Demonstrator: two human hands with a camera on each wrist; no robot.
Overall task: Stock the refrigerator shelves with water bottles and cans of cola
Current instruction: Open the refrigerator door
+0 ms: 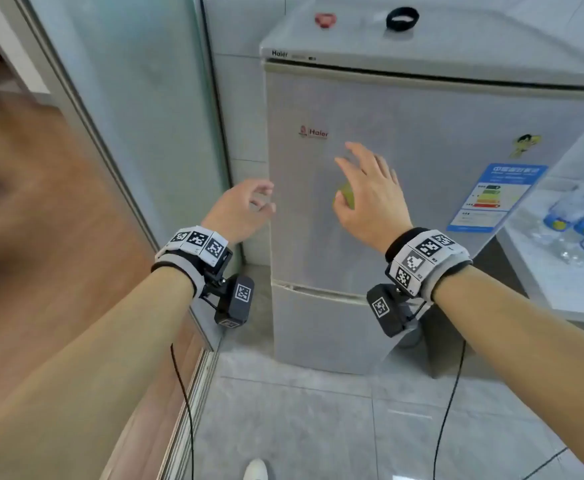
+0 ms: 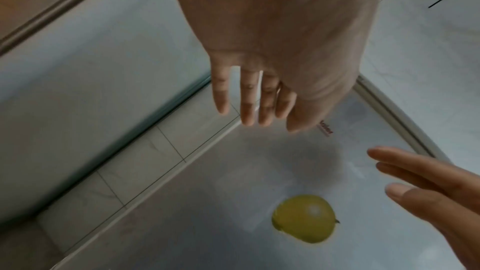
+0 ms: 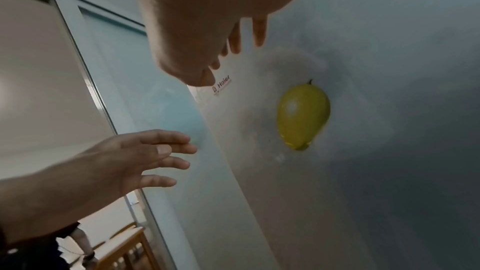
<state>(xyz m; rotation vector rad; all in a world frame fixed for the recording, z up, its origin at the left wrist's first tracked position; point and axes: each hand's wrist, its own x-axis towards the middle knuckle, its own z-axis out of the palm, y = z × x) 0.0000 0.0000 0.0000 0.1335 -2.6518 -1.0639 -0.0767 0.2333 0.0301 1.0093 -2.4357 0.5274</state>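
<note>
both of your hands are up at the closed refrigerator, and neither holds anything. your left hand hovers at the left edge of the upper door, fingers loosely curved and a little apart; whether the tips already touch the door edge, the views do not settle. your right hand is spread in front of the door face, fingers wide and straight, just above a yellow-green fruit-shaped magnet stuck on the panel; from the wrist views it looks slightly clear of the surface.

you are at the very first step, by my reading: opening the door, with nothing stocked yet. the next move calls for your left fingers to hook round that left edge and pull, since no handle shows on the front; the glass partition stands close on that side, so the swing may be tight.

as for the goods, the water bottles lie in a cluster on the white counter to your right, beside the refrigerator, blue labels showing. no cola cans are visible anywhere. the shelves are hidden behind the shut door, so what they hold cannot be told. on top of the cabinet sit a small red object and a black ring.
</note>
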